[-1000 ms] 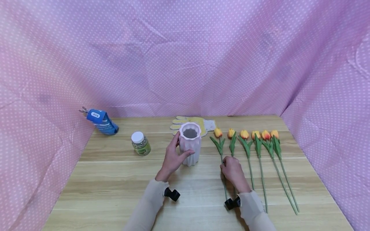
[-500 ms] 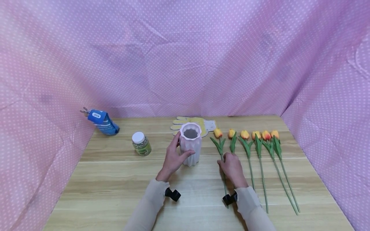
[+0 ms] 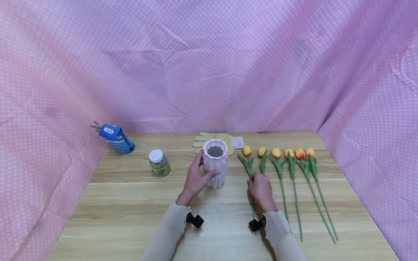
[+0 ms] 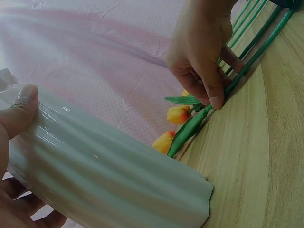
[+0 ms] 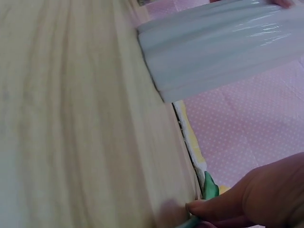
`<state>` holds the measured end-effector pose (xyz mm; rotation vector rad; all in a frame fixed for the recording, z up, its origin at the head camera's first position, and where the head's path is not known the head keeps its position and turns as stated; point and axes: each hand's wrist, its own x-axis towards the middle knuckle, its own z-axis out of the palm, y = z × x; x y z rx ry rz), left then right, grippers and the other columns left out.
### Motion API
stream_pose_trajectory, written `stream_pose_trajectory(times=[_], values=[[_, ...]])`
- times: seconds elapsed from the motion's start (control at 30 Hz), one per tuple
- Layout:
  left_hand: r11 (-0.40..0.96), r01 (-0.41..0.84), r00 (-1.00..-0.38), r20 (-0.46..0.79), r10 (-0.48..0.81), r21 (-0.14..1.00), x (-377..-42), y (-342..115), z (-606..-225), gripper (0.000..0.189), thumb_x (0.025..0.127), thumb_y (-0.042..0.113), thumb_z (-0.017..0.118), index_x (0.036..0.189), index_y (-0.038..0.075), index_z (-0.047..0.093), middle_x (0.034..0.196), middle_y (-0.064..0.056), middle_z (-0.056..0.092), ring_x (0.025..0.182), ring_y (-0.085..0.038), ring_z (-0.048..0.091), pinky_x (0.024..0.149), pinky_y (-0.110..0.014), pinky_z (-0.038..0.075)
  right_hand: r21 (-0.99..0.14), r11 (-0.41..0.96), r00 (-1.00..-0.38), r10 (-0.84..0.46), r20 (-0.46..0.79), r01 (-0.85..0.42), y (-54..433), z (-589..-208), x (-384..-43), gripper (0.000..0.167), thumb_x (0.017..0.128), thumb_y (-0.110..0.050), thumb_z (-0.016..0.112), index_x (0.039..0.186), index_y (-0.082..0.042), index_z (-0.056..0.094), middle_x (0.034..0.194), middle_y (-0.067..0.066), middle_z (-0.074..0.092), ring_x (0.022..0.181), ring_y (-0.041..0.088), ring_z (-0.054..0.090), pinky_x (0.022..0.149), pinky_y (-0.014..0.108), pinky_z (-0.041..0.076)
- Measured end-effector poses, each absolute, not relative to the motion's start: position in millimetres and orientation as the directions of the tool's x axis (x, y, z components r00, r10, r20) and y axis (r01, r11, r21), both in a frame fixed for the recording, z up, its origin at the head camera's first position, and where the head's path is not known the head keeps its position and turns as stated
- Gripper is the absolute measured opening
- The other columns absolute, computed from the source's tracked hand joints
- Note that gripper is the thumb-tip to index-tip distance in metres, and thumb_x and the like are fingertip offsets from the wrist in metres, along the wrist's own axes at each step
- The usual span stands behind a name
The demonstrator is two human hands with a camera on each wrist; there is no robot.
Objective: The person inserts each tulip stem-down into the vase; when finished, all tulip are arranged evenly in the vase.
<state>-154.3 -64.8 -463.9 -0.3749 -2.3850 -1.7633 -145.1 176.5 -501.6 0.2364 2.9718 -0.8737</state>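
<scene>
A white fluted vase [image 3: 217, 172] stands upright on the wooden table, its scalloped mouth facing up. My left hand [image 3: 195, 181] grips its left side, thumb across the front and fingers behind. To the right of the vase lies a row of several orange-yellow tulips with green stems. My right hand [image 3: 262, 189] pinches the stem of the leftmost tulip [image 3: 247, 151] below its leaves; the left wrist view shows thumb and fingers at that green stem [image 4: 244, 71]. The neighbouring tulip [image 3: 261, 151] runs under the same hand, which hides part of its stem.
Behind the vase lies a yellow and white work glove [image 3: 225, 137]. A jar with a white lid [image 3: 160, 163] stands to the left, and farther left a blue bag [image 3: 117, 139] with a metal tool sticking out. Pink dotted cloth [image 3: 209, 72] surrounds the table.
My right hand has shifted slightly left and away from me along the leftmost tulip's stem. My left hand and the vase have stayed put.
</scene>
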Motion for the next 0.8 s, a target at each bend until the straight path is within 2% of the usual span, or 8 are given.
stream_pose_trajectory(times=[0.1,0.27,0.57,0.8], values=[[0.280,0.297,-0.955,0.277,0.110,0.913,-155,-65,-465,0.091,0.083,0.023,0.082,0.157,0.014,0.031,0.154,-0.011,0.048,0.134,-0.036,0.053,0.113,-0.054,0.044,-0.560,0.818,-0.991,0.123,-0.054,0.132,180,-502,-145,0.010,0.090,-0.010,0.069,0.090,0.000,0.070,0.083,0.013,0.069,0.073,0.024,0.062,0.063,0.036,0.051],[0.285,0.303,-0.953,0.284,0.107,0.909,-155,-65,-466,0.091,0.083,0.023,0.083,0.157,0.014,0.031,0.154,-0.011,0.048,0.134,-0.035,0.053,0.113,-0.054,0.044,-0.623,0.772,-0.992,0.113,-0.058,0.124,186,-501,-146,0.008,0.088,-0.009,0.068,0.089,-0.001,0.071,0.075,0.008,0.066,0.071,0.020,0.058,0.064,0.029,0.047],[0.284,0.319,-0.948,0.298,0.113,0.904,-154,-65,-465,0.090,0.083,0.022,0.083,0.157,0.014,0.032,0.153,-0.011,0.048,0.135,-0.035,0.053,0.113,-0.055,0.044,-0.714,0.674,-0.982,0.138,-0.127,0.188,192,-502,-150,0.018,0.088,-0.006,0.069,0.102,0.005,0.072,0.090,0.017,0.073,0.062,0.014,0.061,0.059,0.023,0.049],[0.288,0.338,-0.941,0.317,0.118,0.896,-155,-65,-467,0.089,0.083,0.023,0.082,0.156,0.013,0.032,0.153,-0.012,0.049,0.133,-0.035,0.054,0.111,-0.055,0.045,-0.773,0.595,-0.976,0.122,-0.182,0.219,197,-501,-151,0.022,0.090,-0.008,0.069,0.107,0.005,0.071,0.094,0.017,0.072,0.071,0.015,0.062,0.060,0.024,0.051]])
